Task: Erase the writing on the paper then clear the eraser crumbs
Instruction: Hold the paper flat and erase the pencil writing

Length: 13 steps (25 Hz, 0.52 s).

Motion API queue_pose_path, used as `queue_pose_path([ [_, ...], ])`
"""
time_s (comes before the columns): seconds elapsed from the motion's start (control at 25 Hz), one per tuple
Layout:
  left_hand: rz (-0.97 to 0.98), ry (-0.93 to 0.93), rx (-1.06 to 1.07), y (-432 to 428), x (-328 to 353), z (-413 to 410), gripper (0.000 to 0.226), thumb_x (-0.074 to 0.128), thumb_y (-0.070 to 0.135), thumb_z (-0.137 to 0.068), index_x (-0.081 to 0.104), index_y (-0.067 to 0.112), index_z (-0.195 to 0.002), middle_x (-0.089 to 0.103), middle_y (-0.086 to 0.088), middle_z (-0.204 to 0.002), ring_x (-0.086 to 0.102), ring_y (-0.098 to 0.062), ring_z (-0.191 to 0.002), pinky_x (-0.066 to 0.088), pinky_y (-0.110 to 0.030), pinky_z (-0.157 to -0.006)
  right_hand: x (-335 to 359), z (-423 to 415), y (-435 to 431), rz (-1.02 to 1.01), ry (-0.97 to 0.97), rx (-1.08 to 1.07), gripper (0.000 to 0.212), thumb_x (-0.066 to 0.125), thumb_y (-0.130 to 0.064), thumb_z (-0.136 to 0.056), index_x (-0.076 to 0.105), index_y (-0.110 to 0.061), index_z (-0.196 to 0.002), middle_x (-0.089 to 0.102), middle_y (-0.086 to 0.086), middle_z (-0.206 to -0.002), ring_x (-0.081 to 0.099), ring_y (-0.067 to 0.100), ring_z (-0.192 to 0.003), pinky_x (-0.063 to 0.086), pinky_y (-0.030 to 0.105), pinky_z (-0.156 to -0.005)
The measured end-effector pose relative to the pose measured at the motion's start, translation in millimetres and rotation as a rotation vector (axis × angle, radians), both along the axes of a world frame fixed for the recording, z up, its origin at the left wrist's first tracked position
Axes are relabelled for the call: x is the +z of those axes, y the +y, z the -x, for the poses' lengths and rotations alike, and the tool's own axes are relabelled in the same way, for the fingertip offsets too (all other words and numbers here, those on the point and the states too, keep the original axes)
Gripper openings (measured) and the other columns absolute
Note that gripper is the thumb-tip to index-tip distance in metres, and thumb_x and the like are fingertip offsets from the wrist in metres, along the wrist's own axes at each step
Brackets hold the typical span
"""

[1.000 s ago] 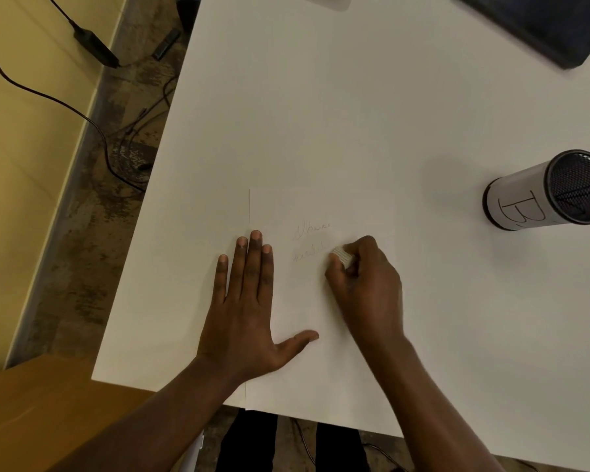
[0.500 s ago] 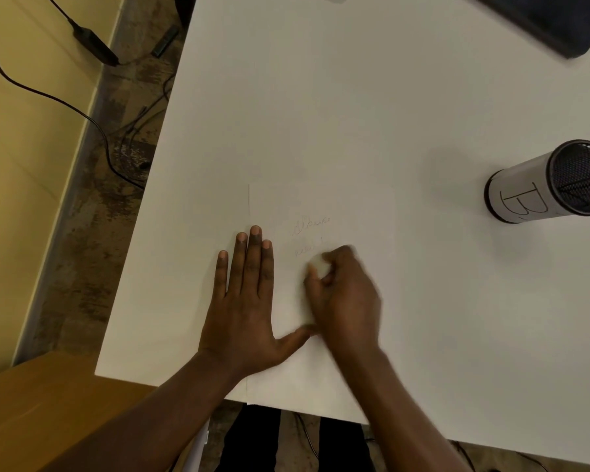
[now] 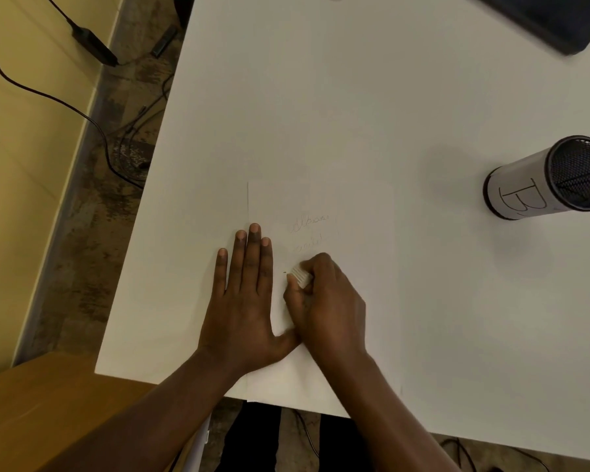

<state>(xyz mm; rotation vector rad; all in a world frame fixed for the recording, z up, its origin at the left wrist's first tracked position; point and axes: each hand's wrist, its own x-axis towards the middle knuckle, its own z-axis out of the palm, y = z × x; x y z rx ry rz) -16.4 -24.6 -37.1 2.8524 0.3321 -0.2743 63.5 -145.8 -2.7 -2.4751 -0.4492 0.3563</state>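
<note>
Left hand (image 3: pixel 244 308) flat on smooth paper (image 3: pixel 355 216), right hand (image 3: pixel 327 308) fingers pinching ridged white eraser (image 3: pixel 299 276)

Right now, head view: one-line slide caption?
Left hand flat across the paper edge; right hand holds an eraser below the faint writing.

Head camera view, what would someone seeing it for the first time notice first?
First, the left hand lying flat across the left edge of the paper, near the front of the white table. Beside it, the right hand grips a white eraser just below two faint lines of pencil writing. Off to the right sits a mesh cup with a label marked B.
</note>
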Motion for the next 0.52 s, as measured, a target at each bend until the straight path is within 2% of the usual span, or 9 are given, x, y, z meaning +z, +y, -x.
queue_pose_path([
  [0.08,-0.013,0.005,-0.003,0,0,0,0.126,0.035,0.09,-0.084,0.003,-0.003,-0.163,-0.005,-0.023,-0.174,-0.003,-0.039,-0.162,0.013,-0.063,-0.129,-3,-17,-13,0.029,-0.008,0.016,0.018,0.064,-0.035,-0.09,0.053,-0.021,-0.094,0.055,-0.01,-0.078,0.049,0.009,-0.066,0.033,0.024,-0.05],
  [0.24,-0.024,0.023,-0.005,-1,2,-1,0.132,0.035,0.095,-0.081,0.001,-0.003,-0.163,-0.007,-0.022,-0.174,-0.004,-0.039,-0.162,0.013,-0.063,-0.129,-6,-49,-35,0.054,0.026,-0.187,0.019,0.063,-0.032,-0.088,0.048,-0.022,-0.092,0.054,-0.009,-0.078,0.052,0.014,-0.066,0.036,0.027,-0.058],
  [0.44,-0.008,-0.001,0.001,0,-1,0,0.123,0.038,0.086,-0.084,0.005,-0.002,-0.164,-0.005,-0.022,-0.174,-0.003,-0.038,-0.162,0.015,-0.063,-0.128,-2,4,-12,-0.017,0.035,0.076,0.016,0.065,-0.035,-0.088,0.054,-0.023,-0.093,0.056,-0.012,-0.078,0.052,0.008,-0.069,0.04,0.022,-0.054],
  [0.52,-0.017,0.002,-0.004,-1,0,0,0.127,0.037,0.091,-0.083,0.003,-0.003,-0.163,-0.006,-0.022,-0.174,-0.004,-0.038,-0.162,0.012,-0.062,-0.13,-7,-17,-30,0.026,0.015,0.008,0.018,0.066,-0.036,-0.088,0.054,-0.023,-0.094,0.056,-0.012,-0.078,0.053,0.009,-0.069,0.041,0.026,-0.055],
])
